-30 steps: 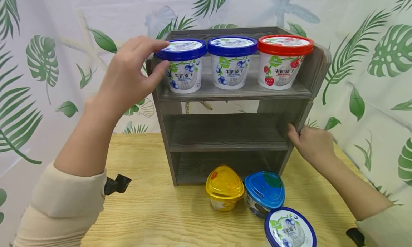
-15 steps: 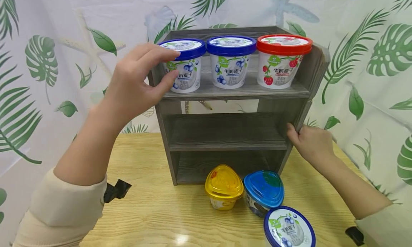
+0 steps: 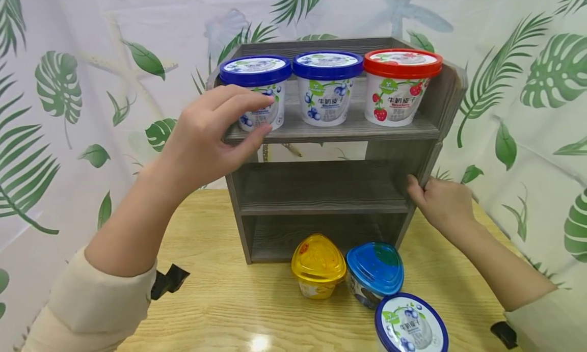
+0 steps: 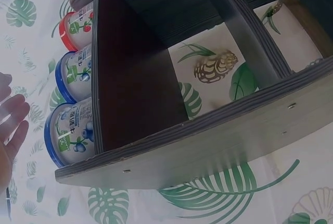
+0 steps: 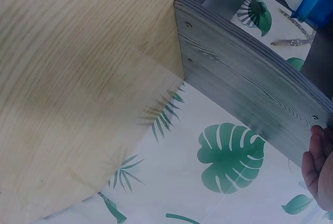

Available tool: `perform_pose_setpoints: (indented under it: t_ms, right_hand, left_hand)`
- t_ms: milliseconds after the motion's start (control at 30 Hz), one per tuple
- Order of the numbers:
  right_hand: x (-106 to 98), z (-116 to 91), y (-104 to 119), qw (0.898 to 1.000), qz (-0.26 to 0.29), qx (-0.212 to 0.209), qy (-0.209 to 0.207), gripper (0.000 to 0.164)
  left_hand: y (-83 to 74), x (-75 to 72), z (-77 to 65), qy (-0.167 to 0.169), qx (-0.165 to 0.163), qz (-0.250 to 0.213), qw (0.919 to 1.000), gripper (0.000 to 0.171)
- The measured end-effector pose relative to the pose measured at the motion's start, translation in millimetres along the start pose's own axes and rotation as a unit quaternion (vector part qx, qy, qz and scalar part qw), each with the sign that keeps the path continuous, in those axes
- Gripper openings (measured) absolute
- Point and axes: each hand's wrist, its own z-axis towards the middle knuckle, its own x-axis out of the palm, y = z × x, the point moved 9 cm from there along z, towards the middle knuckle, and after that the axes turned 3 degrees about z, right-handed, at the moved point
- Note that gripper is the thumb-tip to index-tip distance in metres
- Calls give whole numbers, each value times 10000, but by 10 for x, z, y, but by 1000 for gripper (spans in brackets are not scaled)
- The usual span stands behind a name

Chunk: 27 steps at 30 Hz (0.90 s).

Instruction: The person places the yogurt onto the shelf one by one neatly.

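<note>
A grey wooden shelf (image 3: 325, 208) with three levels stands on the table. Along its top level sit two blue-lidded blueberry tubs, the left one (image 3: 257, 73) and the middle one (image 3: 326, 95), then a red-lidded strawberry tub (image 3: 398, 101). My left hand (image 3: 204, 130) is in front of the left blueberry tub and covers part of it, fingers spread and gently bent. The left wrist view shows that hand (image 4: 11, 125) apart from the tubs, holding nothing. My right hand (image 3: 445, 204) grips the shelf's right side panel (image 5: 250, 75), its thumb on the inner face.
Before the bottom level stand a yellow-lidded tub (image 3: 318, 263) and a blue-lidded tub (image 3: 375, 270). Another blueberry tub (image 3: 412, 325) is nearer, cut off by the frame's lower edge. A leaf-patterned cloth (image 3: 137, 16) hangs behind the wooden table (image 3: 206, 296).
My left hand has come off the left blueberry tub's lid, moving down and to the right in front of the tub. My right hand keeps its grip on the shelf.
</note>
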Motion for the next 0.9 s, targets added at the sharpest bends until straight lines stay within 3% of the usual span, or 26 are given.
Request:
perform_pose_setpoints:
  t_ms: [900]
  right_hand:
    - [-1,5,19,9998,34,65,179,72]
  left_hand:
    - [-391,135,-169,-70,526,-307,9981,28]
